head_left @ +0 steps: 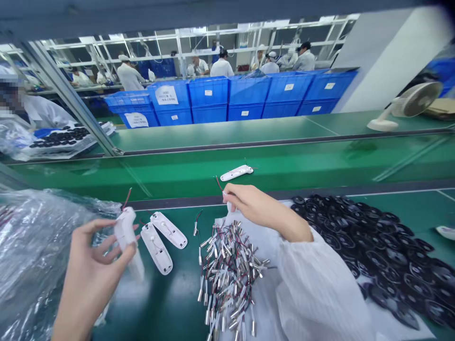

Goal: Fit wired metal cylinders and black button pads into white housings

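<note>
My left hand (97, 258) grips a white plastic housing (125, 227) between thumb and fingers, with a dark red wire standing up from its top. Beside it on the green bench lie two white housing halves (156, 248), their inner sides up with thin wires inside. My right hand (249, 206) pinches a small white piece with red and dark wires; its exact kind is mostly hidden by the fingers. Just below that hand is a heap of small silver cylindrical motors (231, 274) with wires. Another white housing half (236, 173) rests on the green conveyor belt ahead.
Black round parts (369, 246) are piled at right on white sheeting. Clear plastic bags (35, 255) lie at left. A metal post (76, 102) rises at left. Beyond the belt stand blue bins (208, 92), a fan (408, 104) and several people in white.
</note>
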Demonstrator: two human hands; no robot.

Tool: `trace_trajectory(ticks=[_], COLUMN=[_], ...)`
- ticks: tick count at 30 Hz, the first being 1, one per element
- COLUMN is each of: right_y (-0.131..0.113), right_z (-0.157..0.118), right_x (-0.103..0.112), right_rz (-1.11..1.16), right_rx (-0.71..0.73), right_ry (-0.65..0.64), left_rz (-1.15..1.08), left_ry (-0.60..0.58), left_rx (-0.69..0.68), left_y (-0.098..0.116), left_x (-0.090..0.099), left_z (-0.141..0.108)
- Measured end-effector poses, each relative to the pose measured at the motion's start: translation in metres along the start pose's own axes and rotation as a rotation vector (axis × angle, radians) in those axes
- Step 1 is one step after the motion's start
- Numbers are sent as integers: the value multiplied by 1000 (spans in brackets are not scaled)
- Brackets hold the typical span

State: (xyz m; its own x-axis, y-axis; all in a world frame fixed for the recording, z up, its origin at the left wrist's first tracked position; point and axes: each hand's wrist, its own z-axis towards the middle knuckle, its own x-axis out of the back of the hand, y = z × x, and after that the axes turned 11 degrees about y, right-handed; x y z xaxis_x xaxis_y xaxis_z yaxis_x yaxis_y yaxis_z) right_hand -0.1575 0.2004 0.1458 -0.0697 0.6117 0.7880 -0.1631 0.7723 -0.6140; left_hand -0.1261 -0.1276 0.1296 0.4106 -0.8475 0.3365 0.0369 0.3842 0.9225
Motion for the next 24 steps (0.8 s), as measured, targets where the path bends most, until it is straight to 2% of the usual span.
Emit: trace_trajectory(ticks=[2, 5, 7, 9, 11, 14, 20, 24], right_y=[-16, -33, -39, -39, -37, -31, -25, -24], right_z=[-14, -34, -42, -47, -49, -50, -51, -52], right_x=[14, 27, 32, 35, 38, 42, 49, 50], right_rz=[88, 198, 217, 222, 218, 212, 189, 188], right_rx=[76, 252, 326, 339, 327, 331, 301, 240], right_ry=[48, 234, 365, 462, 511, 499, 435, 418], left_rz=[-201, -383, -481, -567, -634, -676, -621, -544], left_ry=[-117, -388, -527, -608, -657, -688, -756, -698], left_rx=[-86, -107, -102, -71, -35, -26, -95, -206], left_y=[31, 71, 90, 102, 109, 115, 114, 109], left_x=[-14, -41, -59, -76, -90, -103, -105, -108], left_z=[5, 9, 8, 4, -1, -5, -1, 0])
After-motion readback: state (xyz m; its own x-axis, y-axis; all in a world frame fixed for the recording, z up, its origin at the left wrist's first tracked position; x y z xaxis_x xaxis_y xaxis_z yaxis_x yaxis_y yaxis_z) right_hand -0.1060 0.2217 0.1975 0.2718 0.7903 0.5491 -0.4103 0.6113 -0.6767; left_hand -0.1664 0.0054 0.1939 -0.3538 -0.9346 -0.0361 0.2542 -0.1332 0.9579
